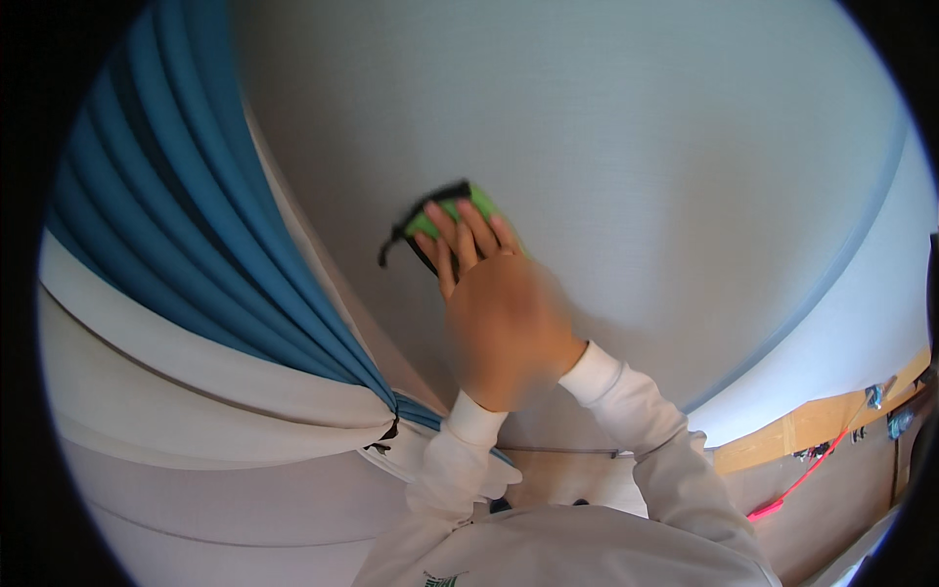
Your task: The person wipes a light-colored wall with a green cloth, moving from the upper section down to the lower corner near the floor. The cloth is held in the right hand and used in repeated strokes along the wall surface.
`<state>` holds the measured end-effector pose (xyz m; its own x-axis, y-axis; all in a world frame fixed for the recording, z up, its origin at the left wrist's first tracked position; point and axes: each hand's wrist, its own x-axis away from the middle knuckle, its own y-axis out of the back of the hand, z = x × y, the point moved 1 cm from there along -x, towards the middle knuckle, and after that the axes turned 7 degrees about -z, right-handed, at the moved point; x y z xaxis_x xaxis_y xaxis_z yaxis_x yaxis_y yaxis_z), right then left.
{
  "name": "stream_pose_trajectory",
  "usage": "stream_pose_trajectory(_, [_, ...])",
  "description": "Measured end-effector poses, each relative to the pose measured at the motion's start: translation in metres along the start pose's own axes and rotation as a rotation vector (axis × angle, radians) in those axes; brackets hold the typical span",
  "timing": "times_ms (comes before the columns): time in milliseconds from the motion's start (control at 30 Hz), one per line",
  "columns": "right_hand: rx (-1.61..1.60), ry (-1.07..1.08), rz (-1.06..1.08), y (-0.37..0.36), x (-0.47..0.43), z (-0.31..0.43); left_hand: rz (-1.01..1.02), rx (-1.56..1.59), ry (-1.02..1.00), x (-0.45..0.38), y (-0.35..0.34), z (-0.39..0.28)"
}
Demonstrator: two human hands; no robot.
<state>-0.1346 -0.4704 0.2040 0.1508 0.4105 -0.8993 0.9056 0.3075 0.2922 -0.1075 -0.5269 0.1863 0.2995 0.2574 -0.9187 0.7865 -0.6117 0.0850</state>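
Note:
A green pad with black edging and a short black cord (469,192) lies flat against a pale grey wall (587,147) in front of me. My left hand (475,359) and my right hand (539,315) overlap on it, with fingers spread over its face and pressing it to the wall. The backs of both hands are blurred, so where one ends and the other begins is hard to tell. Much of the pad's lower part is hidden beneath them. White sleeves cover both arms down to the wrists.
On the left a blue curtain (220,220) and a white curtain (183,389) are gathered by a dark tie (392,429). A blue-grey strip (829,271) edges the wall at right. Lower right are wooden furniture (796,429) and a pink long-handled tool (807,472).

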Motion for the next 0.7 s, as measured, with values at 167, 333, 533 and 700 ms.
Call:
stream_pose_trajectory(167, [-0.008, -0.106, -0.048, 0.000, -0.020, -0.008, 0.017, -0.100, -0.202, -0.019, 0.004, -0.013])
stream_pose_trajectory(333, [-0.020, -0.063, 0.082, 0.004, 0.070, 0.016, 0.140, -0.207, -0.205, 0.068, -0.005, 0.005])
stream_pose_trajectory(533, [-0.024, -0.048, 0.075, 0.004, 0.082, 0.024, 0.053, -0.031, -0.069, 0.098, -0.002, 0.012])
stream_pose_trajectory(700, [-0.034, -0.150, -0.074, -0.003, 0.039, -0.016, -0.006, -0.075, -0.075, 0.027, -0.023, -0.019])
